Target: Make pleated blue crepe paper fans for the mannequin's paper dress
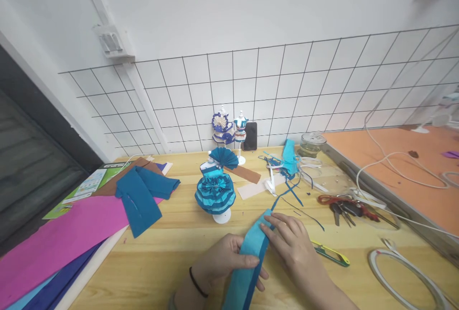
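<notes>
A long light-blue crepe paper strip (pixel 251 245) with a dark-blue edge along its right side runs from the bottom of the view up to the middle of the table. My left hand (pixel 229 257) grips it, thumb on top and fingers underneath. Farther up the strip, the fingertips of my right hand (pixel 292 243) press on the dark edge near its far end; the right thumb is hidden. Beyond my hands stands a small white mannequin in a ruffled blue paper dress (pixel 215 193), a pleated dark-blue fan (pixel 224 157) at its top.
Folded crepe paper (pixel 139 200) and magenta sheets (pixel 71 233) lie left. Blue scraps (pixel 289 157), a glass jar (pixel 311 145), scissors (pixel 344 207), a yellow-green cutter (pixel 332 253) and a tape roll (pixel 405 276) lie right. Two dressed mannequins (pixel 224 130) and a phone (pixel 250 136) stand at the back.
</notes>
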{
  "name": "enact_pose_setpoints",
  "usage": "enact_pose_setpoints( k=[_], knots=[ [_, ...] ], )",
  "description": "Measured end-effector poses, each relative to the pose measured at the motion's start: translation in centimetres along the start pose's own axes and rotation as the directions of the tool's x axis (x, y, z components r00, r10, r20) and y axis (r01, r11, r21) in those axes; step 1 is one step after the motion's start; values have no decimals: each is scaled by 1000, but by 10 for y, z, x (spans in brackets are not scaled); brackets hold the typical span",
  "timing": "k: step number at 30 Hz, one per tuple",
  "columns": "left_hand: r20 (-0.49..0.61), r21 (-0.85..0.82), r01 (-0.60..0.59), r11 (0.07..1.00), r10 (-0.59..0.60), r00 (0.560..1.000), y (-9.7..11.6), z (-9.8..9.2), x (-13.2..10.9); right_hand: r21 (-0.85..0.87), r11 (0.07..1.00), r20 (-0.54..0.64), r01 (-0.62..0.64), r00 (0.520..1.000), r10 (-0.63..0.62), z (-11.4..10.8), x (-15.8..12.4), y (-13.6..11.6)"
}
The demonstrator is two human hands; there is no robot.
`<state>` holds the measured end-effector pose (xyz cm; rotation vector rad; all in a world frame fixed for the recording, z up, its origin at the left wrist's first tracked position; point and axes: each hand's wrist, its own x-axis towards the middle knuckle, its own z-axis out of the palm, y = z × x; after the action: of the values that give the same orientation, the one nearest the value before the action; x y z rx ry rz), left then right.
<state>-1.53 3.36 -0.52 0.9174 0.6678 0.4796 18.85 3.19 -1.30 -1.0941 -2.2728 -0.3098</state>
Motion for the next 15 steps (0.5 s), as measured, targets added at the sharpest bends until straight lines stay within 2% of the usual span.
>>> enact_pose_setpoints(
  k=[5,9,12,15],
  knots=[
    [20,32,-89,996,88,996,6,2,-3,63,998,-40,-10,999,12,1,2,-3],
    [-6,48,-172,984,172,985,10,3,-5,210,976,0,-58,998,59,-4,7,-9],
    [-90,42,-231,972,234,968,10,3,-5,386,910,111,-150,987,115,-10,12,-16],
    [-171,1,-288,958,284,943,10,3,-4,542,777,281,-321,940,192,-16,17,-23]
  ],
)
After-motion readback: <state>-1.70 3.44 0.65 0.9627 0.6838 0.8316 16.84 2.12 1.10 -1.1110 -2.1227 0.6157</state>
